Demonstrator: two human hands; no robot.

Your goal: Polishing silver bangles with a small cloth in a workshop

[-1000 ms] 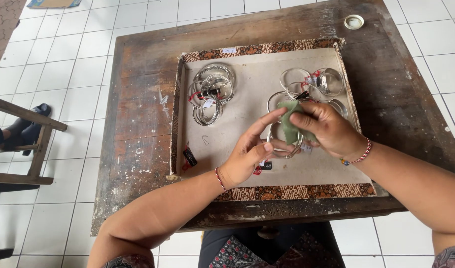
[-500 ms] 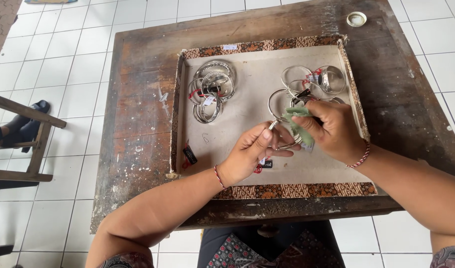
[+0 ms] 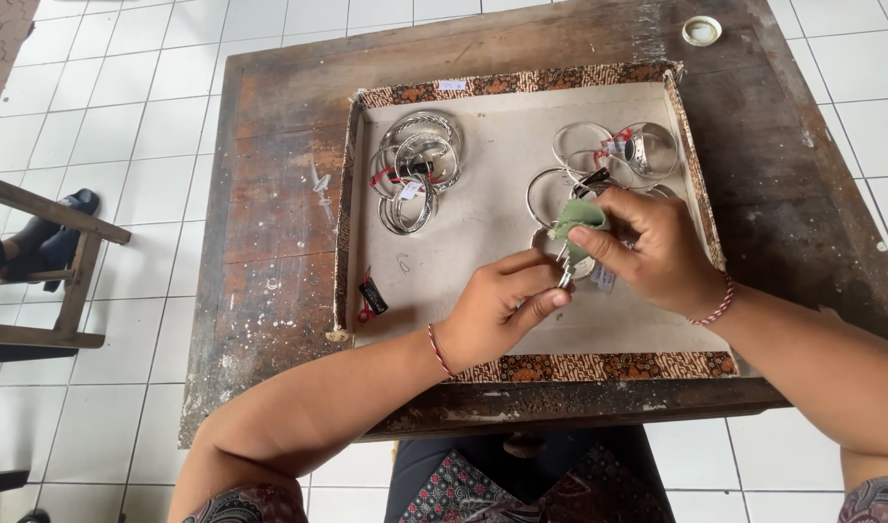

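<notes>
Since half a second ago, both my hands have shifted only slightly over the tray, and the green cloth now sits bunched higher between my right fingertips, above the bangle rather than spread across it. My right hand is closed in a pinch on that cloth, pressing it against the silver bangle near the middle of the tray. My left hand is curled, thumb and forefinger gripping the lower edge of the same bangle, so it is held edge-on between both hands, just above the tray's pale lining. A small white tag hangs by the bangle under my right palm. Toward the tray's far left corner lies a pile of silver bangles with red ties, overlapping each other. Toward the far right corner lie more loose bangles, partly hidden behind my right hand. At the tray's near left edge rests a small black tag with a red string. The tray stands on a worn wooden table. Beyond the tray's far right corner, on the table, sits a small round white lid. A red cord bracelet circles each of my wrists.
</notes>
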